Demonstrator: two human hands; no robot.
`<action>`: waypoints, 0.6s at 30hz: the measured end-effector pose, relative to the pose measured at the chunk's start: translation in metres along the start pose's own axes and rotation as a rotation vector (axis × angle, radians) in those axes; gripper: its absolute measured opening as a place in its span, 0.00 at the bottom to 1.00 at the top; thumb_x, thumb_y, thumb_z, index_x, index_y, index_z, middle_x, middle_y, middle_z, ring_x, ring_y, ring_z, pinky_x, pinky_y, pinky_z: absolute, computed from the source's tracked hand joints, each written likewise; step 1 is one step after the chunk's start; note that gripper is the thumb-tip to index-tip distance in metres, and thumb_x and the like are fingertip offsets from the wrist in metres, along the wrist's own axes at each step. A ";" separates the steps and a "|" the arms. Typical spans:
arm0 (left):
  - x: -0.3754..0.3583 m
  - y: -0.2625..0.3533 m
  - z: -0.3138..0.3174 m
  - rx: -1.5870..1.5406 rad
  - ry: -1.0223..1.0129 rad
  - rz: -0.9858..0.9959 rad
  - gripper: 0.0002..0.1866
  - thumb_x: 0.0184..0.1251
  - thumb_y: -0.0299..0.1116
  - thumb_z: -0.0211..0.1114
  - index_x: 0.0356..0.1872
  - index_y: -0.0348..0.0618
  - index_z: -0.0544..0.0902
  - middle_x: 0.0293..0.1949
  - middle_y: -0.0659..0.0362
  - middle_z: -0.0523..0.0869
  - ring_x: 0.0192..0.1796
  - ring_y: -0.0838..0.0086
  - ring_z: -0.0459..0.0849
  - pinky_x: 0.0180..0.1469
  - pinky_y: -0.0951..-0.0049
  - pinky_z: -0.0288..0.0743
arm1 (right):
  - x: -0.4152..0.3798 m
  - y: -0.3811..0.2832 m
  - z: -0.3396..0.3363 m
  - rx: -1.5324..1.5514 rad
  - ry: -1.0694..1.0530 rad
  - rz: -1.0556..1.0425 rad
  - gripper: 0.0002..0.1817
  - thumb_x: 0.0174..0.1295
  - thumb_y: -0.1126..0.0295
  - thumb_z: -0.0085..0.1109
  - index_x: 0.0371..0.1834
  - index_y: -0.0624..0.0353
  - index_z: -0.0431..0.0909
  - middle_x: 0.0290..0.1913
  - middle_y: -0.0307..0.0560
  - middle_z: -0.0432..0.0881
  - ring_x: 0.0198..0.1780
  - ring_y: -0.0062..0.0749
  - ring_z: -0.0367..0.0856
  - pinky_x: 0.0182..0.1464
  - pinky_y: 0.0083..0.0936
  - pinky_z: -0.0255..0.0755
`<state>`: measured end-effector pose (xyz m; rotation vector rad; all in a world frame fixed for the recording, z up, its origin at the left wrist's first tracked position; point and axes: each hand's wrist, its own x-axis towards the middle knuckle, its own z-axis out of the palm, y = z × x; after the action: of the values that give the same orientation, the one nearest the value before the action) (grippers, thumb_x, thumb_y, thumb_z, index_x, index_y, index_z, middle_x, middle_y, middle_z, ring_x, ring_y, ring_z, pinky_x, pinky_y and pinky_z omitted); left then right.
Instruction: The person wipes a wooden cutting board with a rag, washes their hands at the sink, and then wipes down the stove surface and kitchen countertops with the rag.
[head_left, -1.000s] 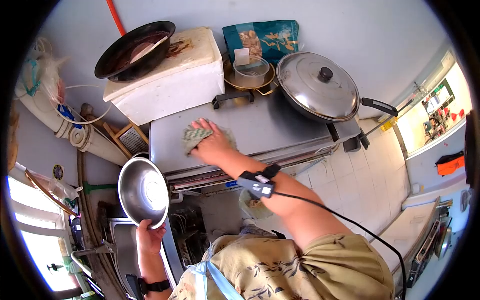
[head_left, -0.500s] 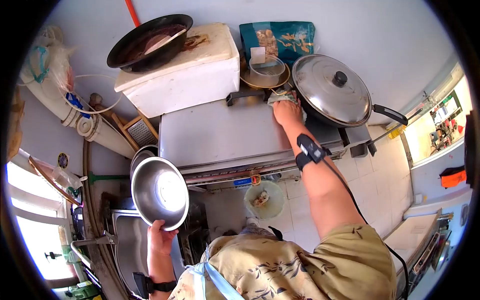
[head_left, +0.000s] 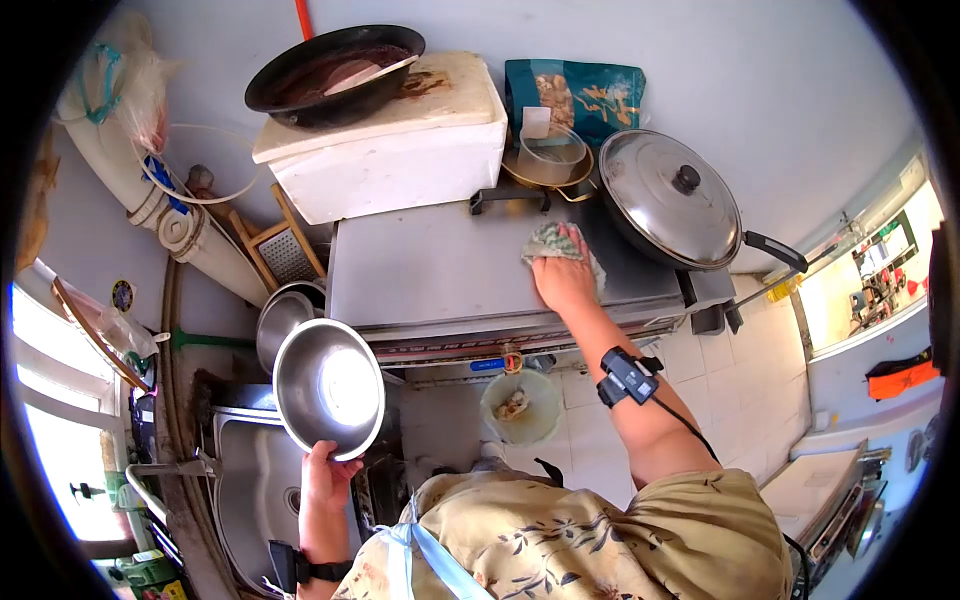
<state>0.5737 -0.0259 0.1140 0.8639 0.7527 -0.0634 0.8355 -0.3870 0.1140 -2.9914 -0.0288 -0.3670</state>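
My left hand (head_left: 326, 478) grips the lower rim of an empty steel bowl (head_left: 328, 390), tilted with its inside facing me, above the sink's edge. My right hand (head_left: 566, 278) presses a crumpled, patterned cloth (head_left: 556, 243) onto the grey metal counter top (head_left: 430, 262); its fingers lie over the cloth. Right of the cloth stands a large pan with a steel lid (head_left: 672, 195). Behind it, a clear plastic tub (head_left: 552, 158) rests on a gold-coloured dish (head_left: 520, 178).
A black wok (head_left: 335, 75) sits on a white foam box (head_left: 390, 165). A teal bag (head_left: 620, 100) leans on the wall. The sink (head_left: 255, 490) is at lower left, another steel bowl (head_left: 283, 325) beside the counter, and a waste bin (head_left: 535, 425) below its front edge.
My right hand has drawn the cloth toward the counter's front, away from the gold-coloured dish. My left hand still holds the bowl. The whole view has shifted slightly.
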 end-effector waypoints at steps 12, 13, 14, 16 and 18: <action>0.004 0.001 0.007 0.069 0.003 0.004 0.13 0.55 0.29 0.51 0.39 0.31 0.75 0.28 0.49 0.82 0.26 0.62 0.81 0.26 0.68 0.77 | 0.064 -0.075 0.016 0.220 -0.009 -0.114 0.21 0.58 0.65 0.42 0.50 0.67 0.73 0.59 0.61 0.68 0.63 0.55 0.60 0.66 0.45 0.47; 0.003 0.002 0.006 0.072 -0.014 0.023 0.13 0.55 0.29 0.51 0.39 0.31 0.75 0.28 0.50 0.82 0.27 0.62 0.81 0.26 0.68 0.77 | 0.069 -0.078 0.013 0.234 -0.103 -0.062 0.21 0.57 0.65 0.42 0.49 0.66 0.74 0.57 0.61 0.69 0.61 0.56 0.62 0.66 0.46 0.47; 0.001 0.004 0.005 0.074 -0.013 0.024 0.13 0.55 0.29 0.51 0.39 0.31 0.75 0.28 0.50 0.82 0.27 0.62 0.81 0.26 0.68 0.77 | 0.074 -0.077 0.019 0.216 -0.176 -0.026 0.21 0.58 0.62 0.43 0.49 0.64 0.75 0.57 0.59 0.71 0.61 0.54 0.63 0.65 0.48 0.47; -0.004 0.005 0.001 0.071 -0.004 0.039 0.13 0.55 0.29 0.50 0.38 0.31 0.75 0.27 0.50 0.82 0.27 0.63 0.81 0.26 0.68 0.76 | 0.067 -0.076 0.018 0.183 -0.064 -0.079 0.22 0.58 0.61 0.43 0.49 0.64 0.75 0.57 0.58 0.71 0.61 0.53 0.63 0.65 0.47 0.47; -0.006 0.005 -0.005 0.047 0.019 0.017 0.14 0.55 0.28 0.50 0.42 0.32 0.73 0.30 0.50 0.82 0.27 0.63 0.81 0.24 0.69 0.77 | 0.053 -0.075 0.019 0.093 0.116 -0.156 0.23 0.58 0.60 0.43 0.51 0.63 0.73 0.59 0.56 0.69 0.63 0.50 0.61 0.66 0.44 0.46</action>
<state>0.5685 -0.0207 0.1189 0.9167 0.7639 -0.0582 0.8888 -0.3104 0.1173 -2.8785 -0.2609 -0.5399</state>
